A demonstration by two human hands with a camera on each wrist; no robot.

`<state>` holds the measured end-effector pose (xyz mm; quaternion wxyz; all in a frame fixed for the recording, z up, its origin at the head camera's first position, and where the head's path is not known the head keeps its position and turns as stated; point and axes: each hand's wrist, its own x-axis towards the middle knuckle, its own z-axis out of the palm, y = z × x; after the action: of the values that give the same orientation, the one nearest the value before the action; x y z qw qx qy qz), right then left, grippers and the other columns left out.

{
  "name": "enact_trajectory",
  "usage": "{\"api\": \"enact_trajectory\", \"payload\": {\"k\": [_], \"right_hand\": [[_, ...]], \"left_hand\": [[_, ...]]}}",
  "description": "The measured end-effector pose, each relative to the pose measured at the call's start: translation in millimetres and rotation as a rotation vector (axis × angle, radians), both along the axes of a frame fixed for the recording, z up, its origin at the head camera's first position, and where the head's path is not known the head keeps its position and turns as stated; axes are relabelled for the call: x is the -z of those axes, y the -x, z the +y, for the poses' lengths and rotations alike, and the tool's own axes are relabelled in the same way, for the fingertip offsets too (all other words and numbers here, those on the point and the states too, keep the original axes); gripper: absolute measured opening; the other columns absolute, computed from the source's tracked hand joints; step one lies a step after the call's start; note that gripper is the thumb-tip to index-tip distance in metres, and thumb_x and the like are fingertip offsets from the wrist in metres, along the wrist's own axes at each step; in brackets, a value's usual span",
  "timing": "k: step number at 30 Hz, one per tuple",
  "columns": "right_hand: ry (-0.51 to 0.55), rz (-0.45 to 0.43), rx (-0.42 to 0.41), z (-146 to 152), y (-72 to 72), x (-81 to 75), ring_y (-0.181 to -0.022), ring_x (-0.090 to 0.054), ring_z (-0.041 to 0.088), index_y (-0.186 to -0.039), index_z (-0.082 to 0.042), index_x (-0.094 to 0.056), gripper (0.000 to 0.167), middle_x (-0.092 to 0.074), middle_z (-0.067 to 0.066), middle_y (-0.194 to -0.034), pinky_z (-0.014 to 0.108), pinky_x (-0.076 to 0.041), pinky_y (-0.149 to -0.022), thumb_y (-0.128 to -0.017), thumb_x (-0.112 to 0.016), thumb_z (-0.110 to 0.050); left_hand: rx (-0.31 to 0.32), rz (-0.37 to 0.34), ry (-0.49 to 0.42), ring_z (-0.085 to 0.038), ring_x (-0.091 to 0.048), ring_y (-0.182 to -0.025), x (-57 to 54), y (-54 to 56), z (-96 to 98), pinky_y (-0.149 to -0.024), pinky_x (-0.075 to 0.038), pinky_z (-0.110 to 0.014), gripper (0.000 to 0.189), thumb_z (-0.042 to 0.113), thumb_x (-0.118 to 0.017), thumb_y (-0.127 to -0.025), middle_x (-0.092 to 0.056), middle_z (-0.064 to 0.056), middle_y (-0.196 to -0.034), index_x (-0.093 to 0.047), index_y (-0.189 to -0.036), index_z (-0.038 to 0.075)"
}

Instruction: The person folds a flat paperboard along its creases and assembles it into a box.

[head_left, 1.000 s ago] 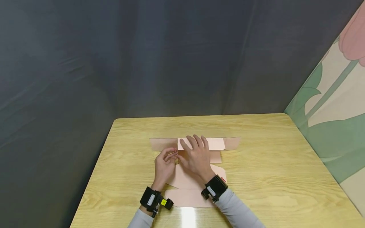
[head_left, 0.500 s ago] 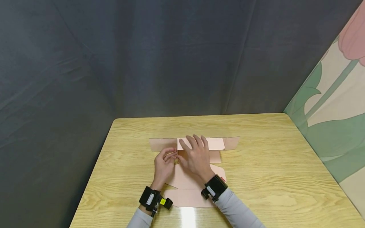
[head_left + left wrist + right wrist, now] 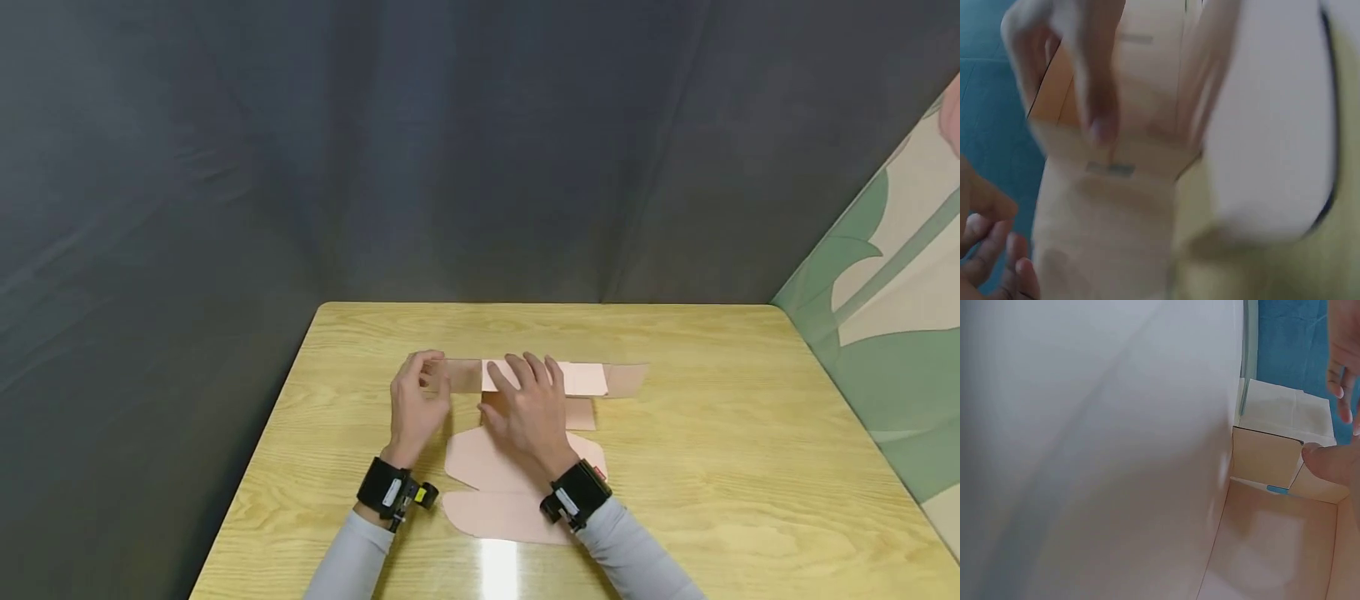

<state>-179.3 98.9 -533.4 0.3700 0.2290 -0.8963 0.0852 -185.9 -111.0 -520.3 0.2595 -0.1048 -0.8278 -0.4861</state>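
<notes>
Partly folded cardboard [image 3: 506, 467], lower center of the frame, could spring flat on the counter [image 3: 735, 467] should the right hand [image 3: 531, 410] ease off: its fingers grip it, thumb inside. The left hand's [image 3: 415, 408] loosely curled fingers, apparently holding nothing, sit at its upper-left end.

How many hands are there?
2. The left hand is by the left flap of the cardboard. The right hand has its fingers over the pale panel. No hand seems hidden.
</notes>
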Motion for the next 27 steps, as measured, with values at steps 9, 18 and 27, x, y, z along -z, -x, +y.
{"api": "enact_trajectory", "payload": {"k": [9, 18, 27], "right_hand": [[-0.001, 0.006, -0.003, 0, 0.3, 3.2, -0.122, -0.065, 0.045, -0.130, -0.018, -0.077, 0.065, -0.071, 0.017, -0.129, 0.065, -0.047, -0.107, -0.076, -0.089, -0.053], [0.003, -0.027, -0.012, -1, 0.7, 2.5, -0.123, -0.064, 0.045, -0.133, -0.019, -0.075, 0.064, -0.069, 0.017, -0.132, 0.066, -0.046, -0.109, -0.080, -0.088, -0.052], [0.016, -0.016, -0.019, -2, 1.6, 2.4, -0.122, -0.064, 0.045, -0.132, -0.018, -0.076, 0.063, -0.069, 0.017, -0.132, 0.066, -0.046, -0.108, -0.080, -0.088, -0.051]], "left_hand": [[-0.011, -0.144, 0.335, -0.044, -0.058, -0.127, -3.5, 14.7, -26.4, -0.105, -0.043, -0.059, 0.036, 0.017, -0.082, -0.092, -0.069, -0.014, -0.135, -0.074, -0.126, 0.007], [-0.038, -0.166, 0.504, -0.045, -0.055, -0.122, 13.6, 5.0, -21.1, -0.102, -0.048, -0.058, 0.077, 0.016, -0.099, -0.074, -0.056, -0.015, -0.143, -0.059, -0.140, 0.010], [-0.098, -0.135, 0.505, -0.042, -0.055, -0.119, 20.9, -5.9, -11.8, -0.101, -0.045, -0.056, 0.081, 0.033, -0.100, -0.073, -0.055, -0.015, -0.139, -0.057, -0.138, 0.010]]}}
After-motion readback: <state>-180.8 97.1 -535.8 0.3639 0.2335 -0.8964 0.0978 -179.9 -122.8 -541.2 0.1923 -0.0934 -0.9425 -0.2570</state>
